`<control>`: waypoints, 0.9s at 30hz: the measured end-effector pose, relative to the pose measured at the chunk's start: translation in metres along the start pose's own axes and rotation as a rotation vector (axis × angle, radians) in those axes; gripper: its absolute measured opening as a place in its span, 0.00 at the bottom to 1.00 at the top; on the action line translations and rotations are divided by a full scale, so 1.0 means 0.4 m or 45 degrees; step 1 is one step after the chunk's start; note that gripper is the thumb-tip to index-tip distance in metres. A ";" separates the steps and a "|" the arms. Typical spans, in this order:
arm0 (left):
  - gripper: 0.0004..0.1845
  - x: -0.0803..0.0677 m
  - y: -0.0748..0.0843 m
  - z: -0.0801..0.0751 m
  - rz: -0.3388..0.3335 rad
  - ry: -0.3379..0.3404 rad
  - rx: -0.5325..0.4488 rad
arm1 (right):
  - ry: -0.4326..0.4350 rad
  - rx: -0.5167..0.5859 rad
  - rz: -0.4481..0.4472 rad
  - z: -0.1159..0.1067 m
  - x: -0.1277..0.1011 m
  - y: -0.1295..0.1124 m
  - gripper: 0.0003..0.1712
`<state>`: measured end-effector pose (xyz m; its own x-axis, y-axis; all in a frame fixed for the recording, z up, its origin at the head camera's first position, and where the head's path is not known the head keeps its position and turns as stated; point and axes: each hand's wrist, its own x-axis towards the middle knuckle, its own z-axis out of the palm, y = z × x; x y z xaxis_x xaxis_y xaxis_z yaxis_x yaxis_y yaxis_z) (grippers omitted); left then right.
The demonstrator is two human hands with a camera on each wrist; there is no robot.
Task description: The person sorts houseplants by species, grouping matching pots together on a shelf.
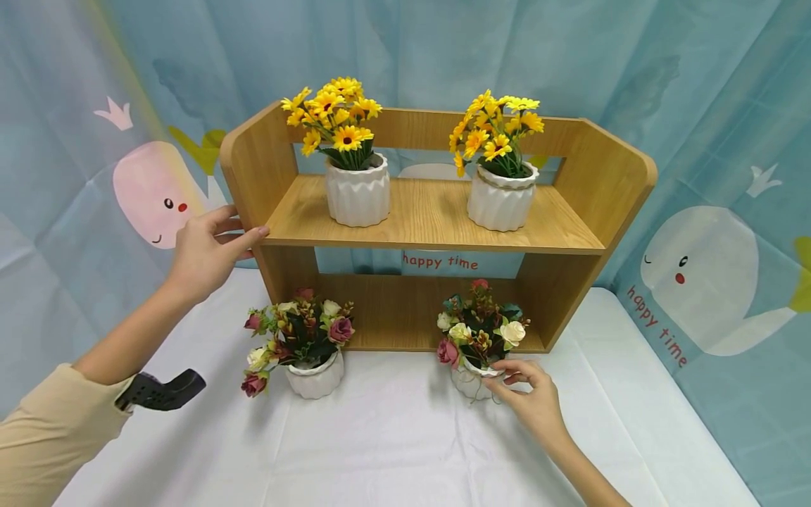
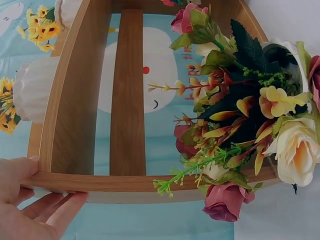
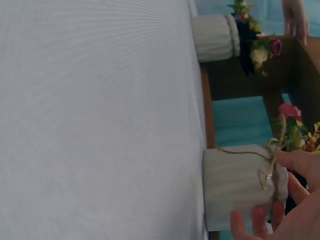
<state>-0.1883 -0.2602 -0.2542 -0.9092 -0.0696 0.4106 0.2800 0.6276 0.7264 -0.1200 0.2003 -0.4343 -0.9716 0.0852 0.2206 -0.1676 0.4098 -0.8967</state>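
Note:
My left hand (image 1: 204, 255) grips the left side panel of a two-tier wooden shelf (image 1: 431, 215), thumb at the front edge of the upper board. In the left wrist view its fingers (image 2: 67, 212) lie along the panel's outer side. In front of the lower tier, at the right, stands a white flowerpot (image 1: 467, 384) of mixed roses. My right hand (image 1: 532, 400) holds this pot by its rim, between thumb and fingers. A twine bow (image 3: 272, 157) hangs at the pot's neck, right by the thumb. Another white pot of roses (image 1: 317, 379) stands at the front left.
Two white pots with yellow daisies, one left (image 1: 358, 193) and one right (image 1: 502, 201), stand on the upper tier. A white cloth (image 1: 393, 436) covers the table. Blue printed curtains (image 1: 431, 49) hang behind the shelf and at the sides.

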 end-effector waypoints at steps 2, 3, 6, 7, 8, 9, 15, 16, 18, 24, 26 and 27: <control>0.29 0.001 0.001 0.002 0.001 -0.002 -0.010 | 0.001 -0.008 0.016 0.005 0.001 0.004 0.13; 0.29 0.001 0.000 0.002 -0.001 -0.002 -0.008 | 0.001 -0.014 0.022 0.007 0.001 0.006 0.13; 0.29 0.002 -0.001 0.004 0.001 -0.001 -0.006 | 0.008 -0.026 0.033 0.012 0.000 0.007 0.13; 0.29 0.002 -0.001 0.004 0.002 0.002 -0.002 | 0.010 -0.031 0.032 0.014 -0.001 0.007 0.13; 0.29 0.002 -0.002 0.004 0.003 0.005 -0.001 | 0.014 -0.036 0.032 0.017 -0.001 0.007 0.14; 0.29 0.002 -0.003 0.003 0.004 0.008 -0.002 | 0.017 -0.044 0.030 0.019 -0.002 0.007 0.14; 0.28 0.001 -0.004 0.000 0.004 0.014 -0.013 | 0.040 -0.076 0.014 0.038 -0.001 0.010 0.18; 0.28 0.001 -0.004 -0.001 0.002 0.013 -0.008 | 0.043 -0.077 0.012 0.041 -0.001 0.011 0.18; 0.28 0.002 -0.004 -0.001 -0.003 0.015 0.011 | 0.055 -0.077 0.014 0.045 -0.001 0.011 0.19; 0.29 0.002 -0.002 0.000 0.012 0.005 0.010 | 0.093 -0.117 -0.007 0.044 -0.002 -0.001 0.19; 0.29 0.001 -0.002 0.000 0.010 0.004 0.019 | 0.100 -0.135 -0.013 0.042 -0.002 -0.005 0.18; 0.29 0.001 -0.002 0.000 0.009 0.003 0.022 | 0.105 -0.143 -0.014 0.041 -0.002 -0.006 0.18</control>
<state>-0.1888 -0.2606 -0.2546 -0.9065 -0.0669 0.4168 0.2808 0.6416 0.7138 -0.1217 0.1842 -0.4385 -0.9522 0.1523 0.2648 -0.1539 0.5095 -0.8466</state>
